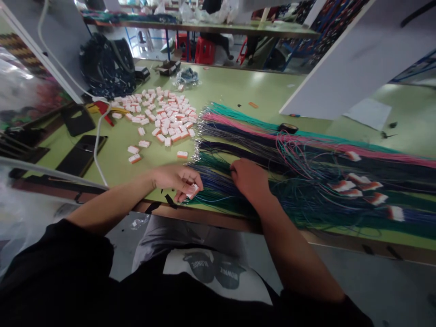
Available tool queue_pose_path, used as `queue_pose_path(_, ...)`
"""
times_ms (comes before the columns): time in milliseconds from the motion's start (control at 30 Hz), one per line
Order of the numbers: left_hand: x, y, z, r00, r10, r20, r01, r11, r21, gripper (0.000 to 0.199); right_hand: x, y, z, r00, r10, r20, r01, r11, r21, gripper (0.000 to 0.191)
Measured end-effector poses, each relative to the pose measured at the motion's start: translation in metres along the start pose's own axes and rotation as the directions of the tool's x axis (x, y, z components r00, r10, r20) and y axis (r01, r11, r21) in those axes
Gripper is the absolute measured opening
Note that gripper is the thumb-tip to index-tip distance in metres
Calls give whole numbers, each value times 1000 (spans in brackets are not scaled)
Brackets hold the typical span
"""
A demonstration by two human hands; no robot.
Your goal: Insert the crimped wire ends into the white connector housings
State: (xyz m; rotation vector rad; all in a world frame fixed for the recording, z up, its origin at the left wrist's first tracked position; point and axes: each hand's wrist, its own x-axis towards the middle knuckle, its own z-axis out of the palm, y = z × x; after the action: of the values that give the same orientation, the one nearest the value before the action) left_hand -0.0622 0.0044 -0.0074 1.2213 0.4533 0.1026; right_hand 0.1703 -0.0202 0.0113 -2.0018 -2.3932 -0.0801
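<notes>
Left hand (173, 176) pinches a block (193, 191) – right hand (250, 179) curls on wires (218, 182), grip unclear. A few wired blocks (395, 213) right – many loose blocks (166, 116) far left.

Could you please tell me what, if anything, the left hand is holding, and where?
The left hand holds a white-and-orange connector between thumb and fingers; its exact contact points cannot be told.

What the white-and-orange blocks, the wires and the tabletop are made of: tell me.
The white-and-orange blocks look like hard plastic, fairly matte: similar boxy shapes. The wires seem plastic-coated metal: smooth coloured strands, silvery tips. The tabletop may be laminate or painted board, satin: flat green, softly reflecting light.
</notes>
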Motion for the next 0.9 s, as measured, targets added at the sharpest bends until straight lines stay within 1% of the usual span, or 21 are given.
queue_pose_path(100, -1, 0, -1, 1000, 12, -2, -13, 1000, -2, 27, 0, -1, -1, 999, 51, 8, -52, 997, 48, 21)
queue_pose_path(200, -1, -1, 0, 999, 24, -20, -24, 1000, -10, 26, 0, 5, -4, 988, 156, 7, -155, 974, 167, 16)
queue_pose_path(300, 1, -1, 0, 994, 66, -92, -69, 997, -25, 26, 1, 12, -4, 950, 304, -66, -264, 900, 347, 10)
queue_pose_path(333, 2, -1, 0, 988, 91, -127, -96, 995, -32, 26, 1, 13, -4, 936, 337, -100, -265, 865, 426, 9)
queue_pose_path(367, 3, -1, 0, 979, 119, -166, -127, 991, -39, 27, 0, 13, -4, 928, 346, -135, -235, 828, 509, 10)
queue_pose_path(400, 4, -1, 0, 969, 144, -202, -157, 987, -46, 28, -1, 11, -4, 931, 326, -165, -173, 791, 587, 13)
queue_pose_path(467, 7, -2, -1, 949, 187, -256, -208, 976, -57, 31, -4, 3, -7, 955, 208, -210, -2, 715, 699, 18)
queue_pose_path(533, 8, -2, -1, 939, 208, -276, -234, 970, -66, 32, -7, -8, -13, 970, 41, -239, 154, 660, 736, 21)
queue_pose_path(600, 9, -2, -2, 938, 217, -271, -245, 967, -74, 33, -9, -18, -17, 963, -102, -248, 254, 642, 723, 17)
queue_pose_path(667, 9, -1, -1, 937, 228, -265, -257, 963, -78, 33, -10, -25, -20, 952, -174, -251, 302, 651, 696, 15)
queue_pose_path(767, 9, -1, -1, 928, 249, -277, -280, 957, -78, 33, -9, -28, -17, 945, -190, -266, 323, 674, 664, 13)
queue_pose_path(900, 9, -2, -1, 915, 278, -291, -312, 947, -78, 33, -11, -27, -11, 929, -215, -302, 365, 669, 648, 13)
